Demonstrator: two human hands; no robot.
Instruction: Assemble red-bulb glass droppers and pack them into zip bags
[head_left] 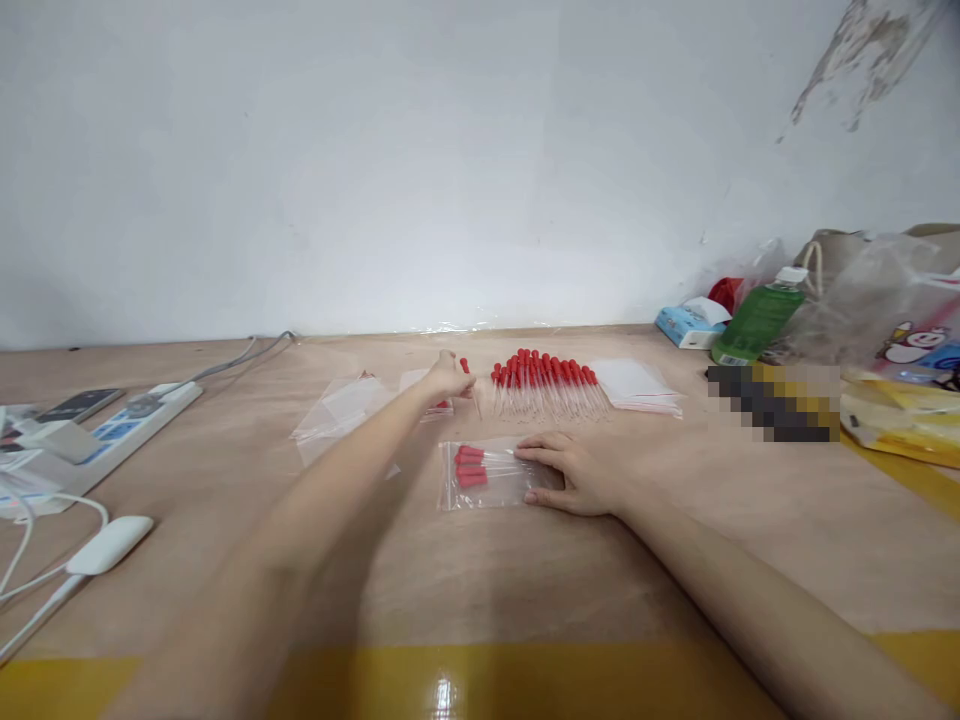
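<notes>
My left hand [448, 378] reaches forward, its fingers closed round a dropper [464, 365] with a red bulb and a thin clear tube. Just right of it lies a fanned pile of similar red-bulbed droppers [544, 372], bulbs toward the wall. Nearer to me, a clear zip bag [504, 492] lies flat with several droppers [471, 468] inside, bulbs to the left. My right hand [577, 475] rests on the bag's right end, thumb and fingers apart. Behind my left hand is another clear bag with something red [442, 405], partly hidden.
Empty clear bags [337, 410] lie at the left, and a stack of bags [637, 385] sits right of the pile. A power strip [150, 430] with cables is at far left. A green bottle [761, 320], tissue pack [686, 325] and plastic bags [862, 310] crowd the right.
</notes>
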